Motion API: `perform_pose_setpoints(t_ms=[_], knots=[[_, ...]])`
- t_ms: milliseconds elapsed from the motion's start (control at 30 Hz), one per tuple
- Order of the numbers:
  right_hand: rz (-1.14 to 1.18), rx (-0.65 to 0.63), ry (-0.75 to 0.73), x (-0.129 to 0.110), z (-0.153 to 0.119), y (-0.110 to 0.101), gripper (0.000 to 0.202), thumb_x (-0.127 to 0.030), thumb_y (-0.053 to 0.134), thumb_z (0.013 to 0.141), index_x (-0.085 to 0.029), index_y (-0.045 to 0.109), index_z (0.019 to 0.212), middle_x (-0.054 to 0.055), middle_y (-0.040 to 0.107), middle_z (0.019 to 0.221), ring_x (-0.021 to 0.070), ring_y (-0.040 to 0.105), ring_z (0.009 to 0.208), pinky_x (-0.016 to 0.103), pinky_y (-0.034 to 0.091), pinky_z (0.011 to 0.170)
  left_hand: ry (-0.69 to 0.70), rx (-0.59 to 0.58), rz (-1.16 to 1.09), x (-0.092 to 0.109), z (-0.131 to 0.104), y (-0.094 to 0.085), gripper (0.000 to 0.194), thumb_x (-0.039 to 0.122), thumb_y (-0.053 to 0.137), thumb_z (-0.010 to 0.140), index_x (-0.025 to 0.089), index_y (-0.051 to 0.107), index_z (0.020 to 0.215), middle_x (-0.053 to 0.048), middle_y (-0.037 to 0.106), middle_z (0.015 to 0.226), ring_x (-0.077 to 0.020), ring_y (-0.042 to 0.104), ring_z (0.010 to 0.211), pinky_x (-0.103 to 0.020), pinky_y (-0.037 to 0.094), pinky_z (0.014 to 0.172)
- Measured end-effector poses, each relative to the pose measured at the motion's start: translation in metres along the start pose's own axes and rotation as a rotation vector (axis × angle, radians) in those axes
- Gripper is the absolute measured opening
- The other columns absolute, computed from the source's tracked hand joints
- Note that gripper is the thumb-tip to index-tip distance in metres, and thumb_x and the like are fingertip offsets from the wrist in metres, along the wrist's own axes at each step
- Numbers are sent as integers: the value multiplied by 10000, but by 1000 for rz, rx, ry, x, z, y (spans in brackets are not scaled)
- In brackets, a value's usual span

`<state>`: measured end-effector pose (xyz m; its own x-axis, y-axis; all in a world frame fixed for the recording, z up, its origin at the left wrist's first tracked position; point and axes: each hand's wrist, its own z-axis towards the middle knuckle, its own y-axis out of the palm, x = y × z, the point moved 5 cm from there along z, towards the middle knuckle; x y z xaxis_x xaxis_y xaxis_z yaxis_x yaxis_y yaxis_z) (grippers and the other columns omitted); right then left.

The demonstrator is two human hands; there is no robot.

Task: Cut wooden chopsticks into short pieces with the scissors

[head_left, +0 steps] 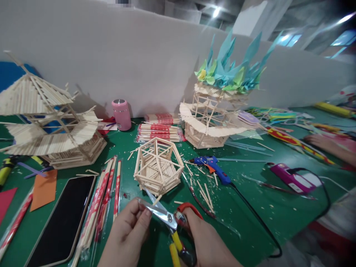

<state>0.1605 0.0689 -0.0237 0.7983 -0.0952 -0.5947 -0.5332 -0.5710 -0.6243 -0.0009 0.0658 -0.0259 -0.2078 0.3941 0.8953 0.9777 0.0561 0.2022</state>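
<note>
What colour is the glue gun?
Blue, with an orange trigger; the head view shows it.

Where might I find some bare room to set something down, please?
The widest patch is green tabletop between the glue gun's black cable and the purple box, with small scraps on it. It is crowded left of the left hand, with the phone and wrapped sticks, and beside the glue gun, with loose sticks.
</note>
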Motion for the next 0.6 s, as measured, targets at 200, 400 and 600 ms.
perform_pose_setpoints(t_ms=[200,400,600], knots=[[-6,18,29,0,1,1,460,-238,586,577,-157,467,1014,115,659,917,256,607,798,306,421,648,-58,10,-43,-4,-1,0,369,550,642,687,189,565,690,79,358,560,-72,249,511,-192,224,472],[59,67,22,-5,-6,0,358,-218,580,630,-178,467,966,96,648,914,250,597,821,314,416,677,-20,34,-70,-2,1,4,340,503,681,669,187,555,663,81,368,542,-67,267,488,-188,235,448],[221,-78,-67,0,-7,13,322,-156,588,635,-203,443,919,-4,636,806,148,580,701,201,380,540,23,-60,46,0,-1,3,349,529,644,693,194,548,710,45,455,646,-115,426,637,-216,366,594]])
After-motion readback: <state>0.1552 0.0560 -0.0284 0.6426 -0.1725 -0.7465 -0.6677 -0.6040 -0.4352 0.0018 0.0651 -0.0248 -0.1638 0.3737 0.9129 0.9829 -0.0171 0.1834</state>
